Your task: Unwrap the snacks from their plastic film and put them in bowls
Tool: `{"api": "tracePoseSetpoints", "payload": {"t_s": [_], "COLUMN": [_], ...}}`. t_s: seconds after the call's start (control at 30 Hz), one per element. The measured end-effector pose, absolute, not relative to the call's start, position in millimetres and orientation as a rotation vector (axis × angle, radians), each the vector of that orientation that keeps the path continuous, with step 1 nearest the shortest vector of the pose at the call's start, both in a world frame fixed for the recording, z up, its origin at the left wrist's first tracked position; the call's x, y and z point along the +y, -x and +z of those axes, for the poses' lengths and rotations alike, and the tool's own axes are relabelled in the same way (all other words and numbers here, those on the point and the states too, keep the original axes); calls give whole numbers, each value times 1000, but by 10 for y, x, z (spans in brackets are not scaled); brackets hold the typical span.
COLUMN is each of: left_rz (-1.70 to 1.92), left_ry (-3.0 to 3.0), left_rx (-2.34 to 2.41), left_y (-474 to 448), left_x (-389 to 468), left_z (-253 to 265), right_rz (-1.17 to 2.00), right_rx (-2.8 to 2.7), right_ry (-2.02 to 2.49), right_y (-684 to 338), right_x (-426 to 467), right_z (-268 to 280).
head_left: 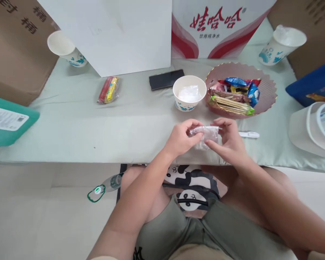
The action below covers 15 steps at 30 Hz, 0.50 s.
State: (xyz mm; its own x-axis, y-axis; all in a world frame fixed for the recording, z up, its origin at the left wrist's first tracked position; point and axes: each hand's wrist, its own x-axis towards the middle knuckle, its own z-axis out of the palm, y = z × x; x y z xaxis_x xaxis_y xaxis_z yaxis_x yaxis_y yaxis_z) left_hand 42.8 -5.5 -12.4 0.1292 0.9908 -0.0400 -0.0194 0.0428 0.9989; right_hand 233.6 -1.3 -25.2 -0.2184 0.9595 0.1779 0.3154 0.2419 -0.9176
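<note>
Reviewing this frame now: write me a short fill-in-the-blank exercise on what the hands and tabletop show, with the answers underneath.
The left hand and right hand hold a clear plastic wrapper; just beyond them stands a white paper ____.
The scalloped bowl of wrapped snacks is ____ with a gold rim.
The large characters on the box behind the bowl are ____.
The white-labelled container at the picture's left edge is ____.
Missing words: cup; pink; red; green.

Seems a home-like room, though an office is not ruled out; cloth-covered table (70,133) across the middle; bowl (268,86) of wrapped snacks (236,82) right of centre; paper cups (277,47) upper left and upper right; drinking-water carton (219,45) top right; pale floor (43,213), lower left; panda print (200,181), lower centre.
</note>
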Motion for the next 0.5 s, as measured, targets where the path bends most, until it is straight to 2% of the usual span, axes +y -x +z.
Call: {"api": "tracePoseSetpoints", "payload": {"t_s": [0.1,0.3,0.33,0.43,0.5], "left_rz": [1205,1477,1490,1525,1540], "left_ry": [-1163,-955,-958,-946,-899], "left_rx": [1022,1166,1169,1147,1145], "left_y": [-377,-94,-57,-5,0], "left_x": [-50,12,30,81,97], "left_z": [-74,-20,-17,-3,8], "right_rz": [901,217,196,434,549], "right_rx": [-1858,-2133,-2213,-2373,-2288], "right_ry": [1224,1284,1320,1437,1407], "right_y": [-2341,-1938,-1807,-1443,-1292], "right_x": [104,833,985,1393,1598], "right_z": [-93,625,694,733,669]}}
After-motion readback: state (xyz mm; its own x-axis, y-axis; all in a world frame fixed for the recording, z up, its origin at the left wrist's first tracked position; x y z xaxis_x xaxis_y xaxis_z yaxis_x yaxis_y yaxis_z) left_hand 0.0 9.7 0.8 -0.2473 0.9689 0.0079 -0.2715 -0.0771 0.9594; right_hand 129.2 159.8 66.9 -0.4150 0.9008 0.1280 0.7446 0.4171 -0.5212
